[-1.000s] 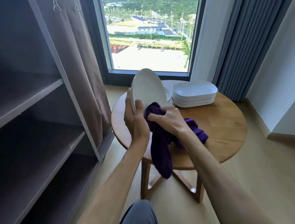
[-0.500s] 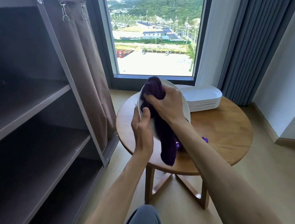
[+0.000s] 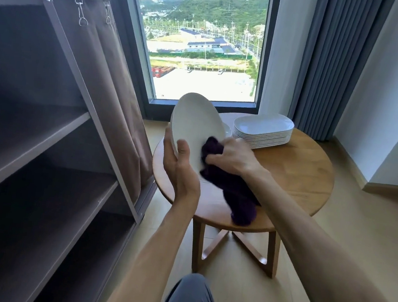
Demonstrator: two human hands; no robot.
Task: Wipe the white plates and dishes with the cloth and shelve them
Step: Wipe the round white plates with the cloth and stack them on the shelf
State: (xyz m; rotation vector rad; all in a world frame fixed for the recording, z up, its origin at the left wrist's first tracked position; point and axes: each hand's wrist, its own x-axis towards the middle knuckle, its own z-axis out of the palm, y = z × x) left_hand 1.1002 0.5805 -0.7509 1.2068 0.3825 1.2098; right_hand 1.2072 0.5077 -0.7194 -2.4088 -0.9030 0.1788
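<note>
The left hand [image 3: 180, 168] holds a white oval ceramic plate [image 3: 195, 128] tilted on edge above the round wooden bench [image 3: 298, 173], thumb curled over its lower rim. The right hand [image 3: 232, 156] bunches a dark purple cloth [image 3: 233, 190] in a pinching grip against the plate's face. A stack of white oblong dishes [image 3: 263, 131] sits on the bench's far side, and the brown fabric shelf unit [image 3: 43, 146] stands to the left.

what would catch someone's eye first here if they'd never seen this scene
Most likely the white oval plate held tilted on edge at centre, gripped by the left hand while the right hand presses a dark purple cloth against its face. Next, the stack of white dishes on the round wooden table behind, and the bare dark shelves filling the left side.
</note>
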